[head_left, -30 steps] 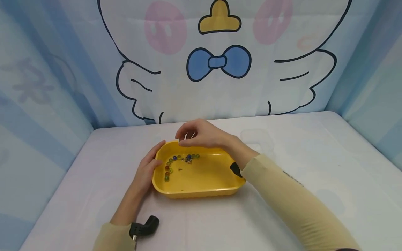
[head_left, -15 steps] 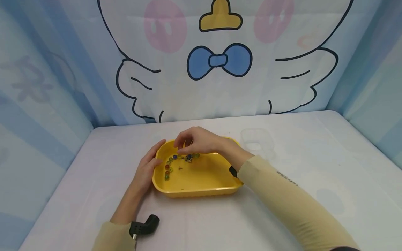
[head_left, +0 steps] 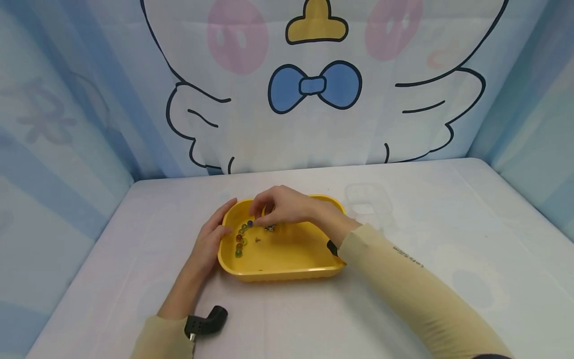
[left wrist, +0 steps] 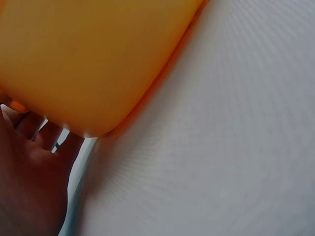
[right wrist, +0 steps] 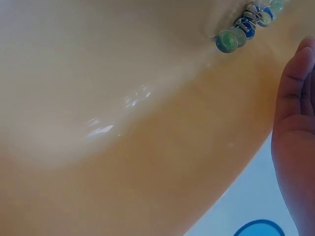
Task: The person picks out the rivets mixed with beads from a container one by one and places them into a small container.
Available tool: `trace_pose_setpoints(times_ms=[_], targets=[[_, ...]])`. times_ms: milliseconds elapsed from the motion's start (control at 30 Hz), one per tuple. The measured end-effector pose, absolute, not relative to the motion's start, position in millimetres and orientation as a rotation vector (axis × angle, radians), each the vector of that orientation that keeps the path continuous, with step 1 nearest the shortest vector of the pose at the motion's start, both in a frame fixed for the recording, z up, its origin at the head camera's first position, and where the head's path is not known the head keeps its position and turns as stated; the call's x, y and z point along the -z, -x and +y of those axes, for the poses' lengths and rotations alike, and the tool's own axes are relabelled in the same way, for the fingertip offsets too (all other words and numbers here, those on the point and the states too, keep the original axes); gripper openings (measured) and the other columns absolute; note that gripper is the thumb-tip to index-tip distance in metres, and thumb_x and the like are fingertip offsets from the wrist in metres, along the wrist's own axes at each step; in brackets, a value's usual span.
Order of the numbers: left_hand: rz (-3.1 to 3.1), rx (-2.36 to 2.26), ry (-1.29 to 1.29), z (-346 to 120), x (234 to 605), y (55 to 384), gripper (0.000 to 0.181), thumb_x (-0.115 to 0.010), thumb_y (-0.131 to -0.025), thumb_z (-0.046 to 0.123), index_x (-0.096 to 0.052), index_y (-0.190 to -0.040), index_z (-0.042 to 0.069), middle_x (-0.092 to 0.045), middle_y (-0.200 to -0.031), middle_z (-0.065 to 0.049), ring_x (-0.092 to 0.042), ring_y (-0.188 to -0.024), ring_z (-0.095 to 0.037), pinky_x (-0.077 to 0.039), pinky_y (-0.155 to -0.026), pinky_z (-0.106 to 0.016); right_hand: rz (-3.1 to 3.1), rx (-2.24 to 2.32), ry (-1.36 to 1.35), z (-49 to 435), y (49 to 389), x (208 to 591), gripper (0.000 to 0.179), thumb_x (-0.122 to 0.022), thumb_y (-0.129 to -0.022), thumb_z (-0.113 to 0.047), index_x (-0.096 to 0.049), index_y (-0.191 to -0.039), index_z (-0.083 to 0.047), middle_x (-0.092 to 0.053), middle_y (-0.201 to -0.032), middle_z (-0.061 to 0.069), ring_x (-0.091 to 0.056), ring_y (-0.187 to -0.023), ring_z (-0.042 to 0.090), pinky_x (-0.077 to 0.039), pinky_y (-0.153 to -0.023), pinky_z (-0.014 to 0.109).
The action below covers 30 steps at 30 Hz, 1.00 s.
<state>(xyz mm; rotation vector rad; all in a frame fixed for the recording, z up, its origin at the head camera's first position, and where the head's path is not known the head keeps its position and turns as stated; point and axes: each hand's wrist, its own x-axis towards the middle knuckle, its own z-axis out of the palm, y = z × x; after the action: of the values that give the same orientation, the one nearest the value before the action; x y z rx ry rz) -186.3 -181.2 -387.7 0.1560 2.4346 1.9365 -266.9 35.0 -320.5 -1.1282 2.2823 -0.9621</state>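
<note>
My left hand (head_left: 208, 244) grips the left end of a yellow tray (head_left: 293, 254), thumb over the rim. In the left wrist view its fingers lie along the tray's outer wall. My right hand (head_left: 287, 203) reaches over the far rim, fingers bent downward and thumb apart from them, its fingertips close to a row of glass marbles (head_left: 239, 239). Small metallic pieces (head_left: 270, 228) lie among the marbles, partly covered by this hand. A tiny separate piece (head_left: 257, 240) lies nearer the middle. The right wrist view shows clustered marbles (right wrist: 227, 42) beside the hand; nothing held is visible.
A transparent plastic container (head_left: 352, 192) sits on the white table (head_left: 448, 224), behind the tray's right end. A cartoon-printed cloth (head_left: 314, 139) hangs behind the table. A black wrist camera (head_left: 208, 321) juts from the left sleeve.
My right hand has come down from above the far rim into the tray, toward the marbles, and now covers some of them. The left hand has stayed on the tray.
</note>
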Motion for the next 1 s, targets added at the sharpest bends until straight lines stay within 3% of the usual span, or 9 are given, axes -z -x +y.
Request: trace_pose_setpoints(times_ms=[600, 1000], targets=[[2.442, -1.922, -0.172, -182, 387, 186, 0.065, -0.036, -0.094, 0.003, -0.034, -0.158, 0.013, -0.028, -0.164, -0.002, -0.020, -0.151, -0.022, -0.013, -0.122, -0.048, 2.245, 0.842, 1.100, 31, 268, 330, 0.024, -0.073, -0.093, -0.015, -0.072, -0.115, -0.007, -0.068, -0.104, 0.000, -0.061, -0.084, 0.018, -0.054, -0.070, 0.025], [2.439, -1.929, -0.167, -180, 387, 186, 0.065, -0.037, -0.094, 0.003, -0.034, -0.158, 0.013, -0.028, -0.164, -0.002, -0.020, -0.151, -0.023, -0.014, -0.122, -0.047, 2.253, 0.719, 1.150, 24, 266, 339, 0.021, -0.074, -0.092, -0.013, -0.073, -0.113, -0.012, -0.067, -0.106, -0.005, -0.059, -0.093, 0.014, -0.050, -0.084, 0.021]])
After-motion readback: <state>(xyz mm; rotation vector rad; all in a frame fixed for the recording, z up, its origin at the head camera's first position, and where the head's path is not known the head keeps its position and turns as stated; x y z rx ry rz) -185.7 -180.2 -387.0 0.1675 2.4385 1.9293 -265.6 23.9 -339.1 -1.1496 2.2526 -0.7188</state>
